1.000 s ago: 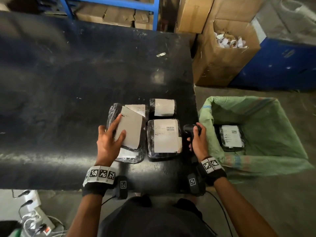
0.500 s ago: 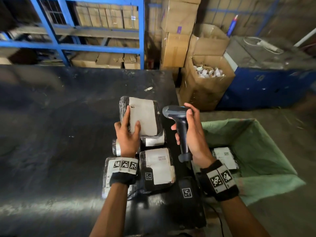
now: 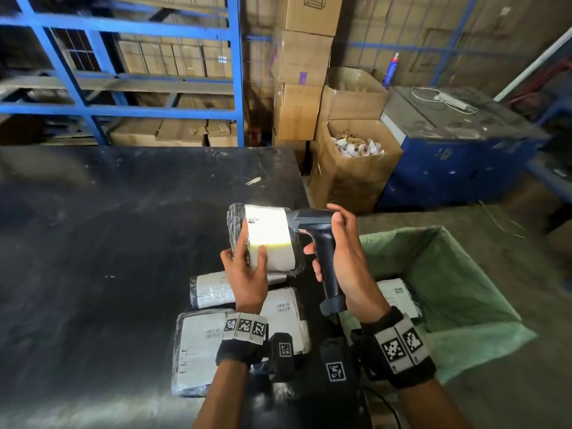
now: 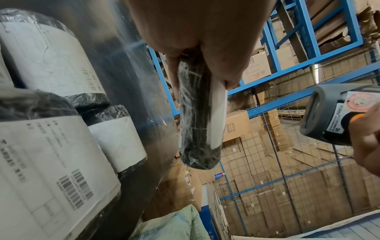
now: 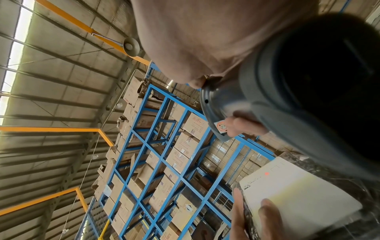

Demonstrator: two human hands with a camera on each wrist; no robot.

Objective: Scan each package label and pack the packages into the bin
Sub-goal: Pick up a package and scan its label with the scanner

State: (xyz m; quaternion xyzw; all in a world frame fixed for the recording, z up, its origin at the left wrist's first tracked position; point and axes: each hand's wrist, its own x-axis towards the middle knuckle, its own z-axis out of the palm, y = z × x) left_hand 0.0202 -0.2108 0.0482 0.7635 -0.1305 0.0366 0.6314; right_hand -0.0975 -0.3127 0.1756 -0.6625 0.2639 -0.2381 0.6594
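Note:
My left hand [image 3: 246,267] grips a black-wrapped package [image 3: 266,236] by its lower edge and holds it upright above the table, white label toward the scanner. The label glows bright, with a red dot [image 5: 266,173] on it. My right hand [image 3: 343,258] grips the handle of a grey barcode scanner [image 3: 312,224], whose head sits just right of the label. In the left wrist view the held package [image 4: 197,113] shows edge-on and the scanner [image 4: 333,116] faces it. Three more labelled packages [image 3: 198,348] lie on the black table [image 3: 108,243]. One package [image 3: 397,294] lies in the green-lined bin [image 3: 448,274].
An open cardboard box of paper scraps [image 3: 356,162] stands behind the bin, beside a blue cabinet [image 3: 458,156]. Blue shelving [image 3: 123,72] with cartons rises behind the table. A scanner cradle [image 3: 334,363] sits at the table's near edge.
My left hand has lifted the package off the pile and turned its label toward the scanner. My right hand has raised the scanner beside it, and the label is now lit.

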